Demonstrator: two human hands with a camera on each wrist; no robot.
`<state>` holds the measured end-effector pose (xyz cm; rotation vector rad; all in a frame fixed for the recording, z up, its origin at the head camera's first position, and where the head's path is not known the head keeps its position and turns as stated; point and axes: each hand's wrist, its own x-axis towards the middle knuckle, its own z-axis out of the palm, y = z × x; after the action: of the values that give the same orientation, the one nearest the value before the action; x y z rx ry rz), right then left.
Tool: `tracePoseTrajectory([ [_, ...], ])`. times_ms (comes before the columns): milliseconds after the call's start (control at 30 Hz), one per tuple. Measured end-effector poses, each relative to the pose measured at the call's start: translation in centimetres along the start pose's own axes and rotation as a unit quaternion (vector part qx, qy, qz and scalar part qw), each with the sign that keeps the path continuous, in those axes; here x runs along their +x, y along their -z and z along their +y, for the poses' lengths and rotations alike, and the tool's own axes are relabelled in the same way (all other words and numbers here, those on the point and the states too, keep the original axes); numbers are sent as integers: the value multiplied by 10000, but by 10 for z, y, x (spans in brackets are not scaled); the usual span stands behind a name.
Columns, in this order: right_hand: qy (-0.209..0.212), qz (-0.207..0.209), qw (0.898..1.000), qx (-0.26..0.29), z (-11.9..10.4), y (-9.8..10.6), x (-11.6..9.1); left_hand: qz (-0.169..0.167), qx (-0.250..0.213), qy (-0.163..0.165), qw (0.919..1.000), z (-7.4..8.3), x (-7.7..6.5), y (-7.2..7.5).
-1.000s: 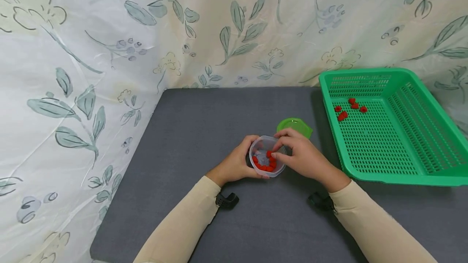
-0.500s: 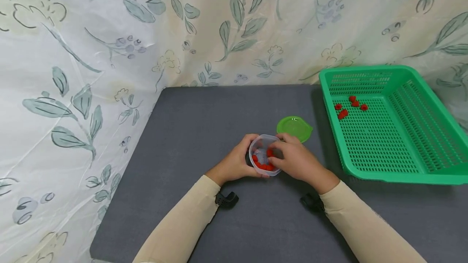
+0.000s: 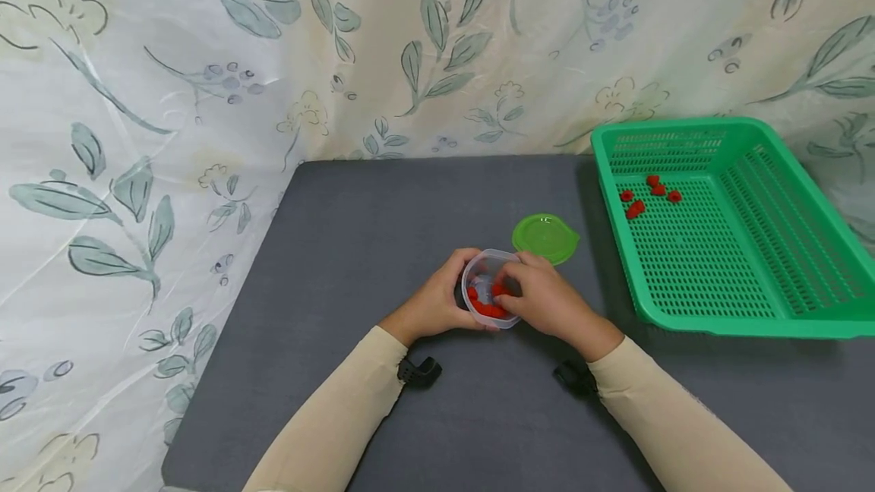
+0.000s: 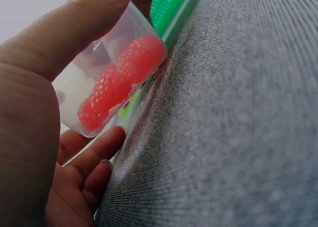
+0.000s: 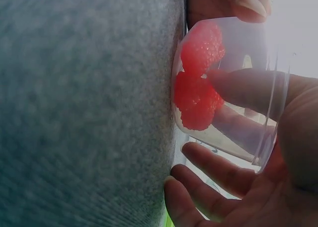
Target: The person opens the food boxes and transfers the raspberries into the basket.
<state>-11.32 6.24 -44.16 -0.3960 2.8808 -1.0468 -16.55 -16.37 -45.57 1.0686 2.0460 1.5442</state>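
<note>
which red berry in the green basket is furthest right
In the head view, the lone red berry nearest the middle of the green basket; the others lie further left.

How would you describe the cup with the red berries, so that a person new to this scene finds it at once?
On the dark grey table, look left of the big green basket. There the left hand grips the cup, while the right hand reaches into it. Its see-through wall sets it apart from the basket and the light-green lid just beyond.

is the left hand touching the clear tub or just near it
Touching. In the left wrist view, the left hand has its thumb against the side of the clear tub.
</note>
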Motion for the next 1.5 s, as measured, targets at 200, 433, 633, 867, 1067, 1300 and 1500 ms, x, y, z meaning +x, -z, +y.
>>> tracePoseTrajectory([
  [200,82,22,9999,55,0,-1,0,-10,70,-59,10000,16,-1,2],
  [433,256,181,9995,-22,1,3,-2,41,85,-72,9999,-17,1,-1],
  [633,405,449,9981,86,-4,17,-6,-4,225,36,9997,-29,1,0],
  [867,724,805,9940,179,-9,33,-14,-41,270,46,9996,-29,0,-1],
  [1067,1029,1205,9860,529,-13,54,-21,-62,201,25,9998,-29,0,-3],
  [1300,859,1100,9758,1682,-17,97,-28,45,118,18,9999,-27,1,-2],
  [1500,544,1096,9639,2364,-14,132,-38,15,166,99,9998,-26,0,-2],
])
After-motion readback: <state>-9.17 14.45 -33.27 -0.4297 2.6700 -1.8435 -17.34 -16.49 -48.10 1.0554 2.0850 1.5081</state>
